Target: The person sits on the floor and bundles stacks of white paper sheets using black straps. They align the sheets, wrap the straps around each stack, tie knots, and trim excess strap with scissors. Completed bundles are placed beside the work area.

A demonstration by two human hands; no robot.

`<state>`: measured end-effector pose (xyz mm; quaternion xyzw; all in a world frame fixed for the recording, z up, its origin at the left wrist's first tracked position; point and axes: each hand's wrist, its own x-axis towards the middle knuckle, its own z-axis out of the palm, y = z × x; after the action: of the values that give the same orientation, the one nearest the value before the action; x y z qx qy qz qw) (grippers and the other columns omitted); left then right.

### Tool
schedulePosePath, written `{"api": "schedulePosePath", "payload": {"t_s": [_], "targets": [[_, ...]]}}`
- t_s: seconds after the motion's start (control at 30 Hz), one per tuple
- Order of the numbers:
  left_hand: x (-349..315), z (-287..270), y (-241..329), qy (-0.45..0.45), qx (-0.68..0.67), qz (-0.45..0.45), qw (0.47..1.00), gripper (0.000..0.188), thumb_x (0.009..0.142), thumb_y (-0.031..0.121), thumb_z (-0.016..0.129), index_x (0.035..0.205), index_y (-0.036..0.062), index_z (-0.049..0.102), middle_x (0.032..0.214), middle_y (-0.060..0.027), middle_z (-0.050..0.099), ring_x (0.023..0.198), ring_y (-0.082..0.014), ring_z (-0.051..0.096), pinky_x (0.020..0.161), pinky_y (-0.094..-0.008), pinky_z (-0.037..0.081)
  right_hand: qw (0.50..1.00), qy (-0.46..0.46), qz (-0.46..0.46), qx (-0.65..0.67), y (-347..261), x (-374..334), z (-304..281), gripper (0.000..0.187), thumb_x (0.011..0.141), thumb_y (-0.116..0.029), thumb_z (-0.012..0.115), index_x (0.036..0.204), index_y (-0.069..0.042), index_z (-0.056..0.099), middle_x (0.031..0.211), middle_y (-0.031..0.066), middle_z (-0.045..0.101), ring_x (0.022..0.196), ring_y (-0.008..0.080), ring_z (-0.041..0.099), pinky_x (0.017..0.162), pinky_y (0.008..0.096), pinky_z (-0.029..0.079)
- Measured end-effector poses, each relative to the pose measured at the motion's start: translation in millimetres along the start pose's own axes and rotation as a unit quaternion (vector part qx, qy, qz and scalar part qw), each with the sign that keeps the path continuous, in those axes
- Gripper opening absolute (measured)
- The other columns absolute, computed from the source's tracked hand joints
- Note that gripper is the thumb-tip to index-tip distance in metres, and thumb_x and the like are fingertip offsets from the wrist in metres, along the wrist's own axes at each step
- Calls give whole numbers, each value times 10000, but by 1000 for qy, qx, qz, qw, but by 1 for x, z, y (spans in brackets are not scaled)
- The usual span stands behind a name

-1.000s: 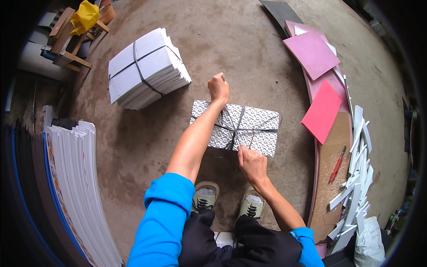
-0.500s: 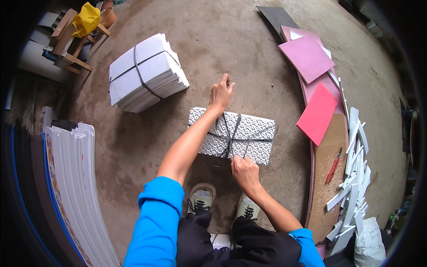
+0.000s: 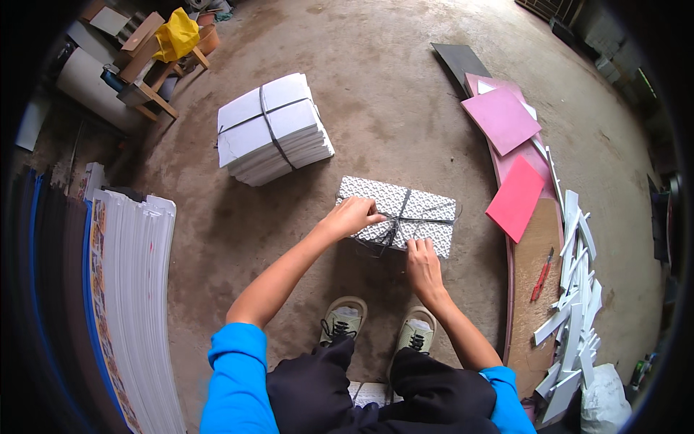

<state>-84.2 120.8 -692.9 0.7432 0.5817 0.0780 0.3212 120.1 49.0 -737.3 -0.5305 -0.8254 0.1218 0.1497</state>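
A bundle of white sheets with a patterned top [image 3: 432, 205] lies on the floor before my feet. Black cord [image 3: 406, 219] crosses it both ways, with a tangle of strands near its front edge. Over the left part of the bundle, my left hand [image 3: 354, 217] is closed, thumb and fingers pinching the cord near the crossing. My right hand [image 3: 424, 264] is closed at the front edge, fingertips gripping a strand of the cord. Exactly how the strands run inside the fingers is hidden.
Beyond, a taller tied stack of white sheets [image 3: 271, 126] stands on the floor. Upright sheets [image 3: 141, 224] line the left. Along the right lie pink boards [image 3: 502, 119], a red sheet [image 3: 517, 199], a red cutter knife [image 3: 542, 275] and white offcut strips [image 3: 575, 304].
My left hand has come back from beyond the bundle to its top left, near the cord crossing. My right hand stays closed at the front edge. The view has shifted.
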Motion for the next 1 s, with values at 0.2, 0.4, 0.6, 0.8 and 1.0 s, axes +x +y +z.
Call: {"api": "schedulePosePath", "payload": {"t_s": [0.2, 0.4, 0.6, 0.8, 1.0], "targets": [[-6, 35, 7, 71, -310, -5, 948, 225, 829, 205, 572, 921, 19, 656, 833, -123, 661, 786, -223, 643, 703, -303, 487, 993, 37, -109, 13, -5, 25, -54, 241, 681, 65, 500, 892, -20, 579, 851, 103, 536, 874, 266, 488, 752, 351, 444], [-9, 86, 12, 274, -236, 108, 926, 210, 838, 173, 559, 899, -22, 612, 840, -155, 622, 773, -226, 618, 675, -315, 466, 977, -52, -165, 125, -1, 100, -58, 220, 656, 55, 533, 861, 2, 597, 766, 121, 566, 815, 275, 507, 741, 357, 447], [-7, 77, 22, 182, -382, -89, 902, 252, 893, 238, 491, 813, 28, 606, 701, -62, 583, 626, -106, 540, 576, -275, 415, 951, 142, -268, 62, -4, 177, -79, 122, 784, -170, 630, 811, -53, 652, 846, 63, 618, 931, 226, 530, 810, 319, 432], [10, 89, -4, 142, -525, -37, 838, 273, 930, 196, 417, 814, 4, 573, 768, -49, 619, 747, -108, 558, 727, -253, 419, 882, 244, 108, 387, 93, 151, -115, 186, 856, -205, 545, 934, -77, 655, 866, 61, 648, 757, 155, 590, 689, 246, 448], [3, 72, -2, 103, -510, -13, 854, 283, 933, 238, 432, 865, 22, 601, 804, -8, 600, 772, -64, 508, 753, -224, 393, 968, -16, -53, 245, 44, 85, -17, 231, 760, -128, 640, 989, -99, 644, 1063, 70, 599, 1026, 234, 509, 838, 333, 420]]}}
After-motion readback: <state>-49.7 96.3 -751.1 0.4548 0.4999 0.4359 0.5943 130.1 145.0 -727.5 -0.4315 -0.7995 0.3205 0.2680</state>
